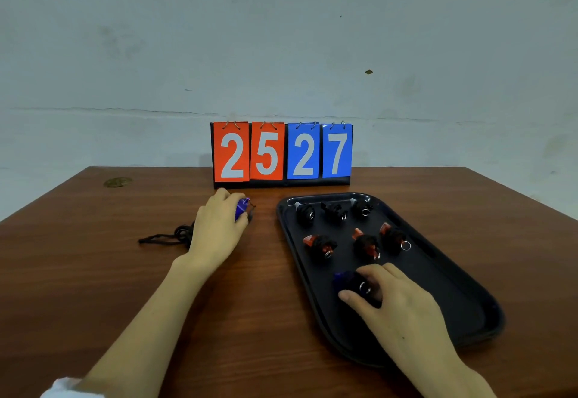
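Note:
My left hand (215,225) grips a blue whistle (242,207) on the brown table (93,272), just in front of the scoreboard. Its loose black cord (169,236) trails left from under the hand. My right hand (391,300) is on the black tray (453,297), its thumb and fingers curled round a blue whistle wound in black cord (348,282) with a metal ring. Further back on the tray lie a row of three black wound whistles (334,211) and a row of three red ones (364,244).
A flip scoreboard (281,152) reading 25 in red and 27 in blue stands at the table's back edge against a pale wall. A small stain (117,182) marks the far left of the table.

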Demonstrator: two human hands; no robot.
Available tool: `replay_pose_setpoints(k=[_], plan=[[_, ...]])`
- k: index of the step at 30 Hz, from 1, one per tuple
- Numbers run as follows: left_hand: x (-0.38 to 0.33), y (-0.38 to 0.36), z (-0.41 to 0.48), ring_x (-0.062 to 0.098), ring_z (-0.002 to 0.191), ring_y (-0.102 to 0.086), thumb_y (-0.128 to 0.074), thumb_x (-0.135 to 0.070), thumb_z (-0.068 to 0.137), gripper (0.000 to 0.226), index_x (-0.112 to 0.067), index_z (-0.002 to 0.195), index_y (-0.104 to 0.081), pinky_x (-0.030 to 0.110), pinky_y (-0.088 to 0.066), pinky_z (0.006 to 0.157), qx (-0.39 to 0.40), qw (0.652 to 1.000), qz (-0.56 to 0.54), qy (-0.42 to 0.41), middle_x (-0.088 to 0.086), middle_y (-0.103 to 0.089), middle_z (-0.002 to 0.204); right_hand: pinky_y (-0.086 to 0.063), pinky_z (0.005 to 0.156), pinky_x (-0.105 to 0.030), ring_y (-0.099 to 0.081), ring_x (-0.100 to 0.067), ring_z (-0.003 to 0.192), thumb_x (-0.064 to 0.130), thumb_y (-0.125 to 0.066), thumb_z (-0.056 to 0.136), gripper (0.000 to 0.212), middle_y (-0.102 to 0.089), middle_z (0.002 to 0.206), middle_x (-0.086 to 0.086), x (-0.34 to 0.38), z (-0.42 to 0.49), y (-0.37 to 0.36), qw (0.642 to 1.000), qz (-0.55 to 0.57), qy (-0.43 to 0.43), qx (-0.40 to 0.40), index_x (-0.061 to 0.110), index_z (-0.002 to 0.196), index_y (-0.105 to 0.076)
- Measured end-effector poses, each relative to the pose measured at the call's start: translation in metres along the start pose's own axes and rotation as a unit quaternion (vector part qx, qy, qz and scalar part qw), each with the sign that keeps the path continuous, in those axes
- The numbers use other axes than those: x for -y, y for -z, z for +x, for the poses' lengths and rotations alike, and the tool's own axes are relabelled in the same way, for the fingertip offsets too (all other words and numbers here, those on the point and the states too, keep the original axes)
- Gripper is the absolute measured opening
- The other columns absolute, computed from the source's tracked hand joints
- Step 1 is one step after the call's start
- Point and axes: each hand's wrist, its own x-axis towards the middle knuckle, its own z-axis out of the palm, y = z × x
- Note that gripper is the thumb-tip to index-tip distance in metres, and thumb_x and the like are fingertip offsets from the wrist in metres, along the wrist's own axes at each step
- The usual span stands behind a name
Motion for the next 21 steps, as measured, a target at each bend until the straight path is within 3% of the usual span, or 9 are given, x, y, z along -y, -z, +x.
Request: replay_pose_setpoints(k=[4,8,9,11,13,14,17,18,21], plan=[[-0.009,0.008,0.0,0.017,0.111,-0.054,-0.068,-0.023,0.084,0.054,-0.017,0.132,-0.045,0.03,-0.048,0.087,-0.049,0.992,-0.108,0.045,0.002,-0.054,0.121,-0.045,0.08,-0.021,-0.051,0.001,0.102,0.073,-0.053,0.069,0.061,-0.046,0.108,0.023,0.003,0.002,0.008,0.999,0.036,-0.008,0.005,0.038,0.119,-0.053],[-0.025,0.017,-0.002,0.009,0.091,-0.053,-0.075,-0.022,0.077,0.037,-0.022,0.101,-0.048,0.021,-0.044,0.071,-0.086,0.962,-0.241,0.091,-0.008,-0.053,0.097,-0.044,0.075,-0.016,-0.055,0.002,0.089,0.049,-0.06,0.079,0.03,-0.057,0.098,0.017,0.018,0.029,0.022,0.983,0.178,0.033,-0.042,0.031,0.102,-0.064],[-0.029,0.018,-0.004,0.007,0.088,-0.052,-0.075,-0.02,0.077,0.034,-0.022,0.098,-0.049,0.019,-0.044,0.071,-0.093,0.959,-0.256,0.082,-0.009,-0.053,0.096,-0.046,0.072,-0.015,-0.058,0.001,0.081,0.041,-0.061,0.082,0.019,-0.062,0.091,0.013,0.025,0.041,0.026,0.971,0.236,0.026,-0.018,0.028,0.095,-0.067],[-0.039,0.018,-0.009,0.003,0.086,-0.052,-0.075,-0.017,0.077,0.032,-0.024,0.097,-0.05,0.012,-0.042,0.07,-0.107,0.956,-0.269,0.043,-0.011,-0.053,0.098,-0.051,0.071,-0.018,-0.061,-0.003,0.072,0.029,-0.061,0.087,0.013,-0.07,0.081,0.004,0.044,0.066,0.031,0.927,0.359,-0.012,0.106,0.02,0.089,-0.071],[-0.049,0.016,-0.014,-0.005,0.088,-0.051,-0.074,-0.014,0.077,0.036,-0.026,0.102,-0.051,0.009,-0.044,0.069,-0.115,0.959,-0.26,0.001,-0.014,-0.05,0.099,-0.054,0.075,-0.027,-0.065,-0.012,0.077,0.023,-0.061,0.088,0.016,-0.071,0.086,-0.003,0.061,0.088,0.028,0.864,0.453,-0.068,0.21,0.013,0.098,-0.07],[-0.053,0.015,-0.017,-0.008,0.088,-0.051,-0.074,-0.014,0.077,0.04,-0.027,0.107,-0.051,0.006,-0.045,0.071,-0.112,0.96,-0.256,-0.017,-0.017,-0.05,0.097,-0.055,0.076,-0.028,-0.066,-0.014,0.081,0.019,-0.061,0.088,0.019,-0.071,0.092,-0.005,0.069,0.096,0.025,0.849,0.475,-0.082,0.219,0.012,0.105,-0.067],[-0.061,0.013,-0.018,-0.007,0.088,-0.056,-0.076,-0.014,0.075,0.062,-0.03,0.126,-0.043,0.005,-0.046,0.073,-0.066,0.957,-0.281,-0.036,-0.019,-0.055,0.094,-0.054,0.077,-0.021,-0.063,-0.011,0.095,0.006,-0.062,0.086,0.038,-0.064,0.112,-0.001,0.076,0.121,0.014,0.908,0.397,-0.011,0.134,0.017,0.122,-0.055],[-0.063,0.013,-0.018,-0.006,0.088,-0.058,-0.076,-0.015,0.075,0.066,-0.031,0.128,-0.041,0.004,-0.046,0.075,-0.053,0.952,-0.301,-0.037,-0.018,-0.059,0.095,-0.053,0.079,-0.021,-0.063,-0.011,0.097,0.004,-0.062,0.085,0.04,-0.063,0.115,0.0,0.075,0.126,0.014,0.917,0.374,0.021,0.139,0.018,0.123,-0.055],[-0.062,0.015,-0.017,-0.008,0.089,-0.059,-0.076,-0.017,0.075,0.068,-0.034,0.13,-0.04,0.001,-0.042,0.075,-0.057,0.935,-0.35,-0.026,-0.014,-0.065,0.094,-0.054,0.086,-0.029,-0.067,-0.016,0.1,0.009,-0.065,0.085,0.036,-0.068,0.112,-0.004,0.064,0.134,0.017,0.871,0.417,0.038,0.259,0.016,0.119,-0.06]])
